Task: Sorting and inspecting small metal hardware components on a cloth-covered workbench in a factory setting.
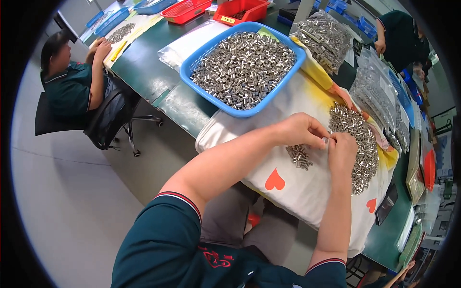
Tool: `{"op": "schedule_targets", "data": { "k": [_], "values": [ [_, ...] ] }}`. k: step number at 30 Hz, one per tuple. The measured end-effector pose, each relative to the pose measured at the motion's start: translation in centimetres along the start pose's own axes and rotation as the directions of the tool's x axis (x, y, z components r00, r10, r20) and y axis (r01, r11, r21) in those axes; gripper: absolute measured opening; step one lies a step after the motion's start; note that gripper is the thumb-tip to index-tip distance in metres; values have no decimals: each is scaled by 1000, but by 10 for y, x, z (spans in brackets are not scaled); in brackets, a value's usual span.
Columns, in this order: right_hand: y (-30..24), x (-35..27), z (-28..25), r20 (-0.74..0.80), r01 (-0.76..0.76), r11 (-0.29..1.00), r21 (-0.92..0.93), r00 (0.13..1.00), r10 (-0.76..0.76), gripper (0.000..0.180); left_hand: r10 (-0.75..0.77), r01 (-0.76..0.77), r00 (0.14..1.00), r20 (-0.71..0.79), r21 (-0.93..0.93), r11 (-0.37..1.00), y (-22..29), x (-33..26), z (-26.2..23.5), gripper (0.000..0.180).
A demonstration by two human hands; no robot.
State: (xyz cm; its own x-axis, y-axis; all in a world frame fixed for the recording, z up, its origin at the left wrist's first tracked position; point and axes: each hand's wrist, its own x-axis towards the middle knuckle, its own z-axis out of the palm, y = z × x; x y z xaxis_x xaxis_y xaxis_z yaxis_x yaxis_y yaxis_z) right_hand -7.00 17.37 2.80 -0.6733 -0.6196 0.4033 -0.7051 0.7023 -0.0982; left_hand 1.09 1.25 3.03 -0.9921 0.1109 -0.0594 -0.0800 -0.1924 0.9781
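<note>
My left hand [303, 130] and my right hand [343, 151] meet over a white cloth [230, 132] printed with red hearts. Both have their fingertips pinched around a small silvery metal piece [325, 140], mostly covered by the fingers. Just below my left hand lies a small heap of short metal cylinders [300, 158]. A larger pile of the same cylinders [366, 168] spreads beside and beyond my right hand. Farther off to the left, a blue plastic basket [186, 79] is filled with many more cylinders.
Clear bags of metal parts [324, 41] stand at the back right. Red trays [185, 10] sit at the far end of the green table [144, 62]. A seated co-worker [72, 91] is at the left, another person [403, 38] at the far right. A dark flat object [387, 204] lies right.
</note>
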Motion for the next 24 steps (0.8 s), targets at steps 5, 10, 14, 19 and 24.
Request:
{"op": "schedule_targets", "data": {
  "k": [5, 10, 14, 19, 24],
  "values": [
    [9, 0, -9, -88, -24, 986, 164, 995, 39, 8, 84, -84, 996, -9, 8, 996, -7, 13, 3, 26],
    [-8, -4, -17, 295, -349, 386, 854, 936, 194, 9, -19, 9, 998, -59, -172, 985, -3, 3, -8, 31],
    [-6, -8, -22, 328, -353, 299, 887, 936, 132, 9, -48, 36, 998, -42, -241, 970, 0, 5, -3, 31],
    [-11, -10, -30, 255, -281, 522, 805, 959, 123, 10, -58, 50, 998, -31, -214, 976, -4, 6, -4, 30],
    [-24, -11, -30, -84, 76, 871, 485, 996, -40, 11, -42, 33, 996, -79, -104, 994, -1, 4, 0, 30]
  ]
}}
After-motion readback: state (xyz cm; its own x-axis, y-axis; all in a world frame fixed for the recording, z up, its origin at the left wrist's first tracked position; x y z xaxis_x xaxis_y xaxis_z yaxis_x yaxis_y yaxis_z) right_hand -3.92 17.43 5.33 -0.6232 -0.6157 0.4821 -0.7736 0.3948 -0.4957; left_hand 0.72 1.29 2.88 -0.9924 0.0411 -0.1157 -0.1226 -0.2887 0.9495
